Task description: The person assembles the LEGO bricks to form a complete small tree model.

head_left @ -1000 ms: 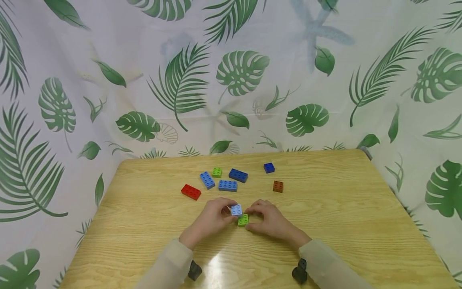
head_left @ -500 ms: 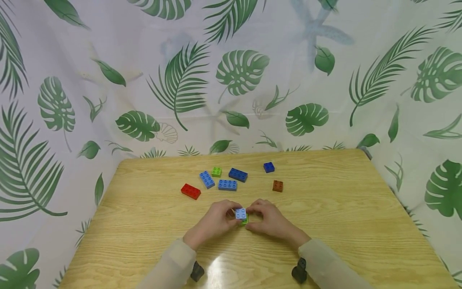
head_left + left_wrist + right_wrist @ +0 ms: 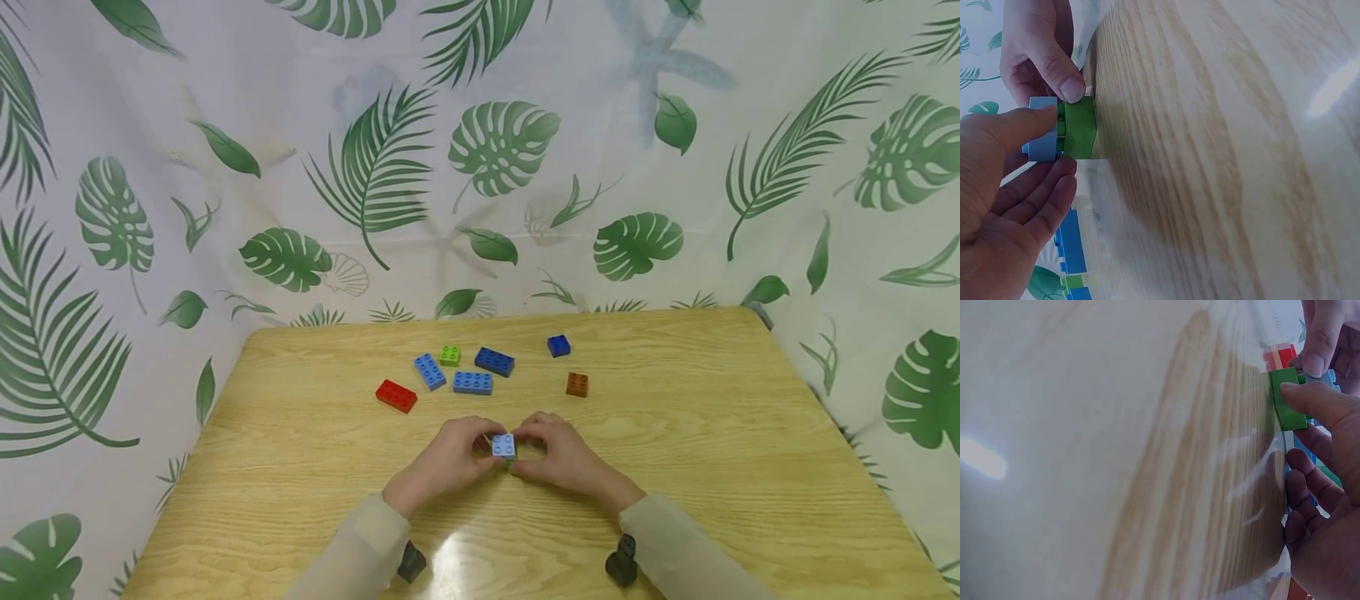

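Observation:
My left hand (image 3: 447, 461) pinches a light blue square building brick (image 3: 503, 444) between thumb and fingers. Directly beneath it is a green brick (image 3: 1080, 127), standing on the table and mostly covered by the blue one in the head view. In the left wrist view the green studs show in a narrow gap between the two bricks. My right hand (image 3: 562, 461) holds the green brick from the right, its thumb on the near side, as the right wrist view shows.
Beyond the hands on the wooden table (image 3: 712, 450) lie a red brick (image 3: 396, 396), two mid-blue bricks (image 3: 472, 382), a small green brick (image 3: 450, 356) and a dark blue brick (image 3: 494, 362). Farther right are a small blue brick (image 3: 558, 345) and a brown one (image 3: 577, 384). A leaf-patterned curtain (image 3: 495, 167) hangs behind.
My left hand has moved right with the light blue brick, from up-left of the green brick to right over it, covering its studs. My right hand has stayed in place.

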Demonstrator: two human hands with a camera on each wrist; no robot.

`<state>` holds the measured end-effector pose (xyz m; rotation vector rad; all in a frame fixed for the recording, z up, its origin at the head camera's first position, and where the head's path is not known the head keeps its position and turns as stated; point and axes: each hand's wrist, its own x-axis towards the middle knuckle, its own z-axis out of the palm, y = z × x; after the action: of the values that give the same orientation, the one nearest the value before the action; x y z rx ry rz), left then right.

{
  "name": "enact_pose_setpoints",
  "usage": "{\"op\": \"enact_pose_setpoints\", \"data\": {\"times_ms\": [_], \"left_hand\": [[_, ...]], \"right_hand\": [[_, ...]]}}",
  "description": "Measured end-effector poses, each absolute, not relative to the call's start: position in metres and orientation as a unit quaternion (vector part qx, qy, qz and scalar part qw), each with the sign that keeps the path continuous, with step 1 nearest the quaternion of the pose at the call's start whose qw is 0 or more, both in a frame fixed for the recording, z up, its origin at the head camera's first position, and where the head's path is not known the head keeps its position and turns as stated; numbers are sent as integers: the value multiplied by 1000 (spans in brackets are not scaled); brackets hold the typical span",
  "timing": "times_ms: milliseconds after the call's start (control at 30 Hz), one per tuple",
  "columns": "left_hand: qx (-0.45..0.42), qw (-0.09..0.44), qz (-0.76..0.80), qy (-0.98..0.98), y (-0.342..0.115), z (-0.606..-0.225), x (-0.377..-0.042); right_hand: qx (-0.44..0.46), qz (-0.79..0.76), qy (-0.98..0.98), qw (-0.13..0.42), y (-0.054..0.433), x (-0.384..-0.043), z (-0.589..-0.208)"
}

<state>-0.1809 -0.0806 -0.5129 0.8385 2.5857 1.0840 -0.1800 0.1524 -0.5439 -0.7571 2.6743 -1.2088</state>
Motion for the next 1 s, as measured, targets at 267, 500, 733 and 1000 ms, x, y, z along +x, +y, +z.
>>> {"op": "enact_pose_setpoints", "data": {"times_ms": [267,500,733,1000], "left_hand": [[293,106,367,876,-81,-515,-180],[295,105,351,883,-79,-511,-180],[295,96,347,885,-79,-510,-179],[238,142,466,840,-85,-532,-181]], "right_hand": [[-244,-390,887,50,151,-178,-544],[-237,-388,889,56,150,-178,-542],[-230,-381,894,54,149,-179,-543],[-226,-377,896,59,150,-179,-543]]}}
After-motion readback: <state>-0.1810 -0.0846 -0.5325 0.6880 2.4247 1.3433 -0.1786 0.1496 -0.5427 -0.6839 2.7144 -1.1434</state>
